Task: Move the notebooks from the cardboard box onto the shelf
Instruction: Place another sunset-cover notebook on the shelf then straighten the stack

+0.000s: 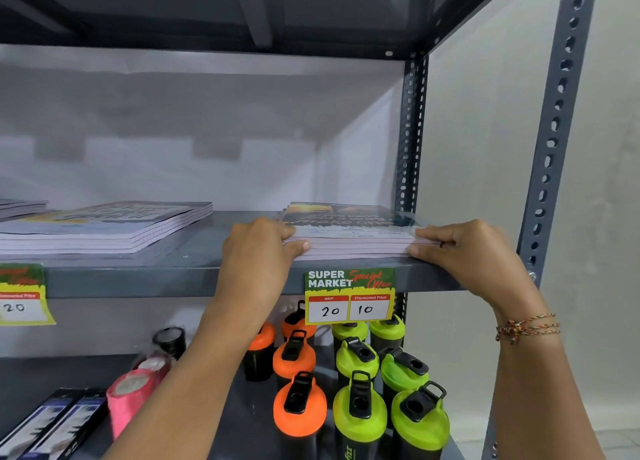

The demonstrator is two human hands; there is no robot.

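Observation:
A stack of notebooks [349,232] with dark printed covers lies on the grey metal shelf [207,272], at its right end by the front edge. My left hand [258,251] grips the stack's left front corner, thumb under and fingers on top. My right hand [471,251] grips the right front corner the same way. Another stack of notebooks [104,227] lies flat further left on the same shelf. The cardboard box is out of view.
A price tag [349,295] hangs from the shelf edge below the held stack, another tag [22,293] at far left. Orange bottles [298,400] and green bottles [360,414] stand on the lower shelf. The slotted upright post [554,141] is close on the right.

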